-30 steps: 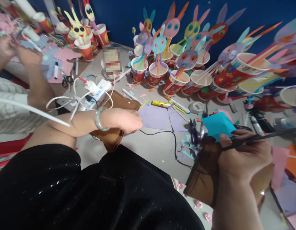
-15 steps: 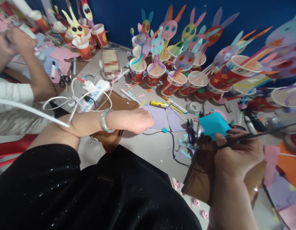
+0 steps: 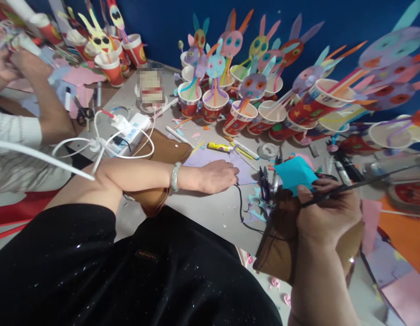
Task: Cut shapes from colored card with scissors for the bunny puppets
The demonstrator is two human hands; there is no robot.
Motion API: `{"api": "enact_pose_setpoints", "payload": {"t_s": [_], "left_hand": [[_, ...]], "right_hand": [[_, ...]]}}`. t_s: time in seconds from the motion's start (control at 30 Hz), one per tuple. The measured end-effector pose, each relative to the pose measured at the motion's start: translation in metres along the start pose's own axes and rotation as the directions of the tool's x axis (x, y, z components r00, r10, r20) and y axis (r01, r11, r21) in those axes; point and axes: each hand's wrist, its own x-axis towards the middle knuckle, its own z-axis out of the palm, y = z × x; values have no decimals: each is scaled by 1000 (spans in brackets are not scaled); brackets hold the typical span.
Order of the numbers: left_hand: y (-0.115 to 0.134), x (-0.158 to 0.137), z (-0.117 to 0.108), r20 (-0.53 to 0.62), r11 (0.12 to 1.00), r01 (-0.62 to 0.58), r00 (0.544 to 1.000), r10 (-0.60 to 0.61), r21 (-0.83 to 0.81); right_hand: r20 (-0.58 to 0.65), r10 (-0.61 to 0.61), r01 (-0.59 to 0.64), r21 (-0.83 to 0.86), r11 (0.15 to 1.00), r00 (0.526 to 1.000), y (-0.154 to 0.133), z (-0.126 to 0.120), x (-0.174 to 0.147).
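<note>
My left hand (image 3: 219, 176), with a jade-like bangle on its wrist, rests low over the table at the edge of a lilac paper sheet (image 3: 205, 159). Its fingers are bent together and point down; whatever they pinch, if anything, is hidden. My right hand (image 3: 328, 206) grips a bright blue piece of paper (image 3: 294, 174) between thumb and fingers. A thin dark strip (image 3: 366, 186) runs across that hand to the right; I cannot tell what it is. Blue paper scraps (image 3: 258, 204) and dark pens (image 3: 264, 181) lie between my hands.
Red paper cups (image 3: 240, 118) with paper rabbit heads line the blue wall. A power strip (image 3: 137, 127) with white cables lies left, near a brown pouch (image 3: 155, 156). A yellow marker (image 3: 219, 146) lies ahead. A co-worker's hands (image 3: 21, 65) are at far left.
My left hand has moved right along the table and now covers the spot where a small teal disc lay. My right hand still grips the blue paper. The view has shifted slightly.
</note>
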Motion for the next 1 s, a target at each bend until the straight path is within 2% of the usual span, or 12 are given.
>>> {"api": "enact_pose_setpoints", "payload": {"t_s": [0.1,0.23,0.3,0.4,0.5,0.57,0.63,0.67,0.83,1.0], "left_hand": [[0,4,4,0,1000,13,1000,-13,8],[6,-4,-3,-44,1000,1,999,0,9],[13,-19,-8,-122,1000,-7,993,7,2],[24,-56,-8,-223,997,78,971,-82,-24],[28,-100,4,-345,970,243,909,-234,-18],[25,-125,16,-412,936,350,850,-328,-25],[20,-141,27,-455,912,408,804,-384,-49],[17,-145,32,-461,908,414,795,-394,-62],[5,-142,47,-486,908,407,776,-401,-100],[-10,-130,39,-568,833,549,664,-486,-71]], "right_hand": [[15,-15,15,1,1000,1000,0,0,0],[15,-23,23,-4,1000,1000,2,-2,0],[12,-12,12,-17,1000,1000,2,-3,0],[23,0,1,-39,999,1000,0,-3,-1],[33,10,-10,-21,1000,999,-4,-2,-1],[33,25,-26,5,1000,999,-6,0,-1],[30,41,-42,11,999,999,-8,1,-1],[30,49,-49,1,999,998,-8,2,-1],[24,62,-61,-32,998,998,-8,1,-1],[38,31,-31,-2,1000,999,-4,-1,-1]]}}
